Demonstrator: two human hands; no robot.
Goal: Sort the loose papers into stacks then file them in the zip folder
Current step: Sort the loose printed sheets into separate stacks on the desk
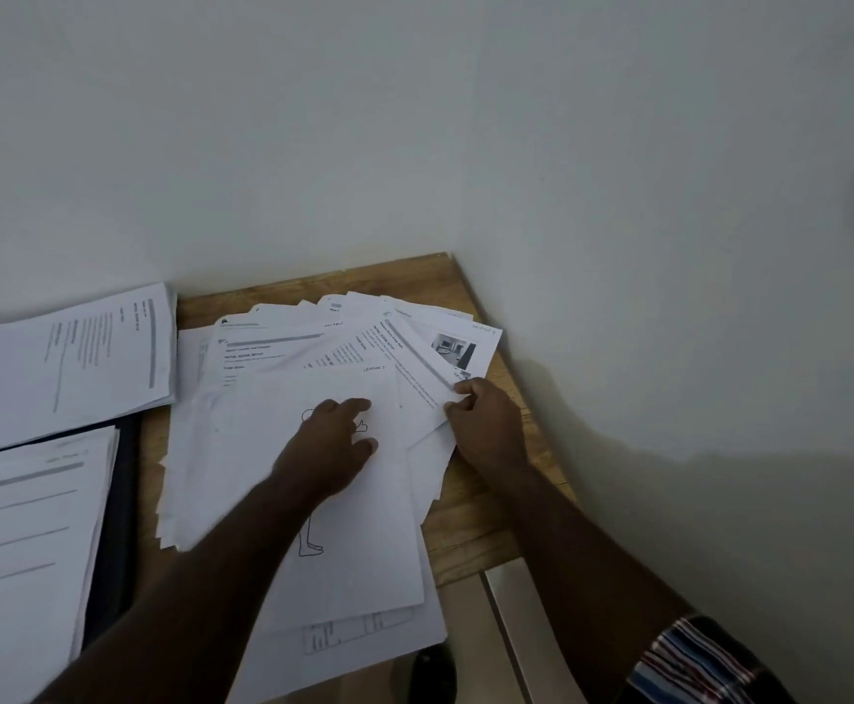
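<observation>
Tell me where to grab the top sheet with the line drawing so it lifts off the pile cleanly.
Probably its right edge, coming from the right. The drawing sheet lies flat on the fanned pile, and that edge is exposed over the sheets beneath. The left hand rests on its middle; the right hand already pinches sheets beside it.

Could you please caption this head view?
Left hand presses fanned loose papers; right hand pinches sheets at their edge.

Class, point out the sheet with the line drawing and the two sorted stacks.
Line-drawing sheet (353, 566), head view: blank lower part.
Far sorted stack (23, 378), head view: top sheet.
Near sorted stack (18, 566), head view: top sheet.
</observation>
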